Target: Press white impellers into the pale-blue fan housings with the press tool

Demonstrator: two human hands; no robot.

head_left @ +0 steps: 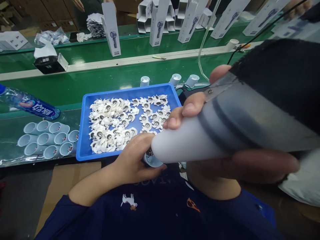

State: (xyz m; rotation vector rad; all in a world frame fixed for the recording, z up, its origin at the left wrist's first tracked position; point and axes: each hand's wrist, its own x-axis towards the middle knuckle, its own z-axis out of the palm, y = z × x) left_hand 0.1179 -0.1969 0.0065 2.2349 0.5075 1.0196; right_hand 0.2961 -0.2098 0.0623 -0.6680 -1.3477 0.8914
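Note:
My left hand (133,158) is at the tray's near edge, shut around a short pale blue tube (151,160) that is partly hidden by my fingers. Close to the camera, my right hand (192,108) grips a large tapered pale grey plastic tube (225,130) with dark bands, and its narrow end is next to the short tube. A dark fabric piece (277,76) covers the tube's wide end. Just beyond my hands, a blue plastic tray (130,90) holds a heap of white finned parts (117,123) with round metal centres.
Several short pale blue tubes (45,138) stand grouped left of the tray, beside a plastic water bottle (30,103). Upright white hair-dryer boxes (111,30) line the far green conveyor belt (82,50). A co-worker's hand (78,4) shows at the top edge. Cardboard (67,180) lies at lower left.

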